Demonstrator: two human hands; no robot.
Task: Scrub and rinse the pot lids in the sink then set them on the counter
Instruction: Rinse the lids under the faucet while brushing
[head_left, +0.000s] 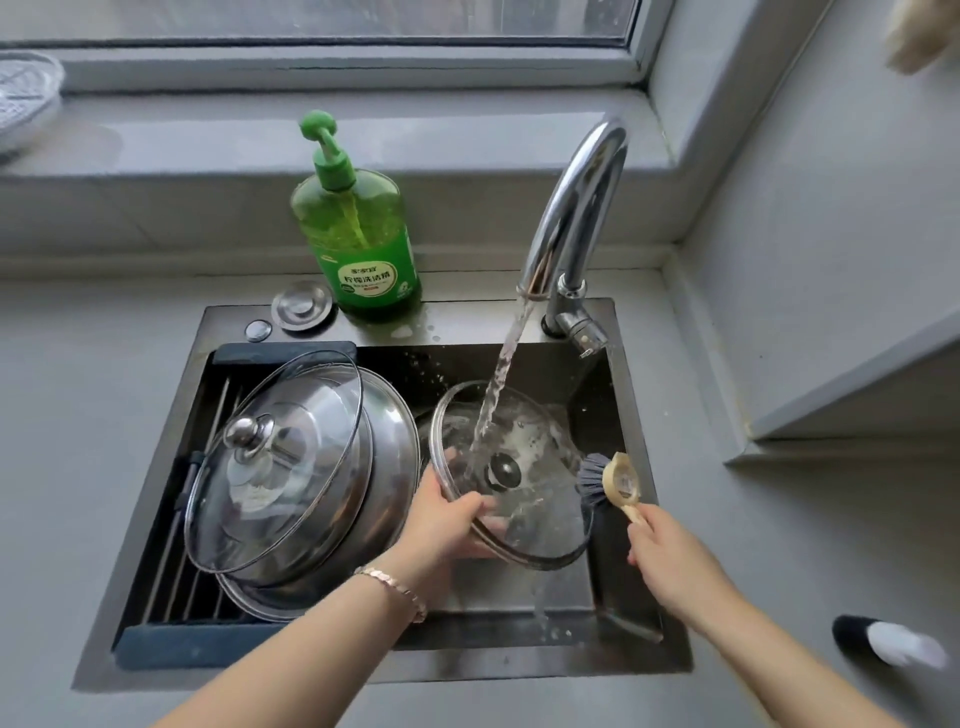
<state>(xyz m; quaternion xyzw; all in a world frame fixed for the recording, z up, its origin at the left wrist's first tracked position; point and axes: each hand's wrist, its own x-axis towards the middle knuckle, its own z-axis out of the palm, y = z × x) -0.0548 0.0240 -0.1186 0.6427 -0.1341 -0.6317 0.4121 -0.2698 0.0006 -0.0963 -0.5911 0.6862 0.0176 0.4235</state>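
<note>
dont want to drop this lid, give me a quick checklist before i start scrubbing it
1. Grip: left hand holds the small glass lid by its rim: ok
2. Tool: right hand holds the dish brush by its handle: ok
3. Water: faucet stream lands on the lid: ok
4. Bristles touching the lid: cannot tell
5. Soap on the lid: cannot tell

Both forearms bare to the fingertips; left hand (447, 525) and right hand (670, 556) likewise bare. Left wrist carries a bracelet (395, 590) of small flat metal links, pinkish-gold, glossy, sitting close just behind the hand; links plate-like, set edge to edge. Lower right of view: one foot in a black slipper (852, 631) over a white sock (904, 647); blurred, finer detail unreadable.
</note>
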